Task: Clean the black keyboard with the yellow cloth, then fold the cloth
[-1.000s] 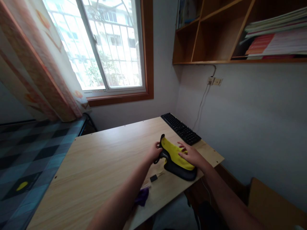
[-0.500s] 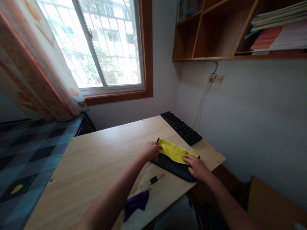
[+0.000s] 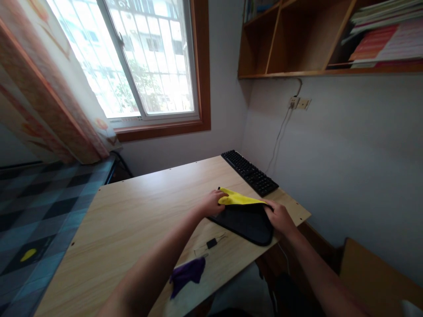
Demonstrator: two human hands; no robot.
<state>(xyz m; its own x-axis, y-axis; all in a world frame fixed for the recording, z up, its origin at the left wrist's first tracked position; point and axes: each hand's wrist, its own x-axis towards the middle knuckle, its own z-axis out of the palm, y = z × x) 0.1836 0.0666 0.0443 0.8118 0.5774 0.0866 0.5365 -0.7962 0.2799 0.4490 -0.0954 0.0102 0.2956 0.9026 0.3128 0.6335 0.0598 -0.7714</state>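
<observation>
A yellow cloth with black edging (image 3: 243, 199) lies along the far side of a black, round-cornered pad-like piece (image 3: 247, 224) on the wooden table. Whether the two are one double-sided piece I cannot tell. My left hand (image 3: 213, 204) has its fingers curled over the cloth's left end. At the other end my right hand (image 3: 278, 217) pinches the right corner, where the edge is lifted above the black surface. Nearer to me are a small black block with thin wires or strings (image 3: 211, 243) and a crumpled purple cloth (image 3: 188, 274).
A black keyboard (image 3: 249, 173) lies along the table's far right edge. The pale wooden tabletop (image 3: 139, 220) stretches to the left, beside a checked-cloth bed or surface (image 3: 59, 202). Wooden shelves (image 3: 297, 39) with books hang above, and a cord (image 3: 280, 132) runs down from the socket.
My right hand has moved up and to the right, from lying on the cloth to gripping its right corner. The yellow strip looks narrower and more of the black shows.
</observation>
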